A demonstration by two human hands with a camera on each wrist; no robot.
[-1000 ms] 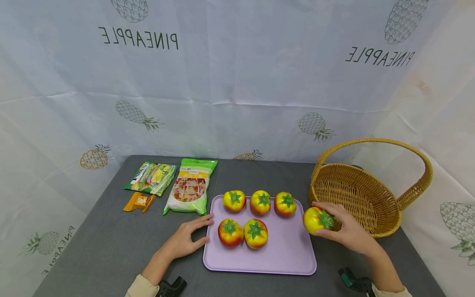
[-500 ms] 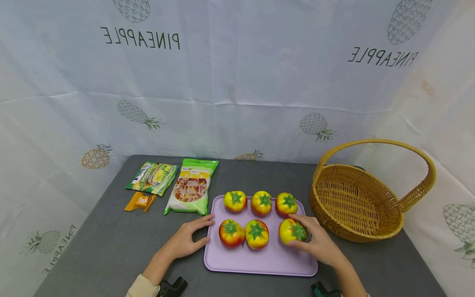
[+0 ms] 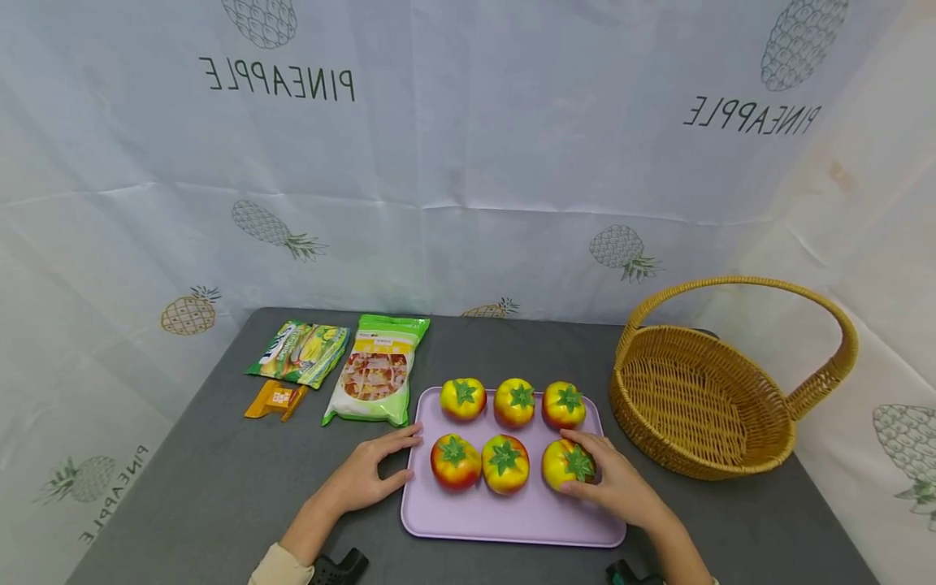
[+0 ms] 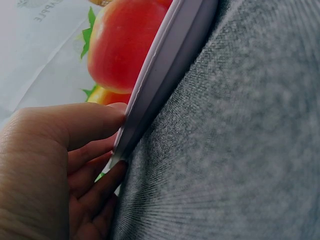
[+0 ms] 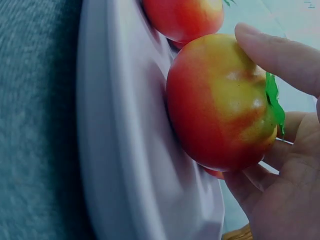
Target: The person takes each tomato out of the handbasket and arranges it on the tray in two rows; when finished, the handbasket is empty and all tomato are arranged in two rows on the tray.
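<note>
My right hand holds a red-and-yellow fruit with a green star-shaped leaf top, like a tomato or persimmon. Thumb and fingers curve round its upper part, and its underside sits close against the lilac tray. In the right wrist view this fruit shows smooth and lobed. Several matching fruits lie on the tray: a back row with a middle one, and a front pair, left and right. My left hand touches the tray's left rim with spread thumb and fingertips.
A wicker basket with a tall handle stands right of the tray. Left of the tray lie a green-and-white food bag, a green packet and a small orange packet. A pineapple-print cloth hangs behind the table.
My right hand has carried the fruit left from beside the basket to the tray's front right, into line with the front pair. My left hand has stayed at the rim.
</note>
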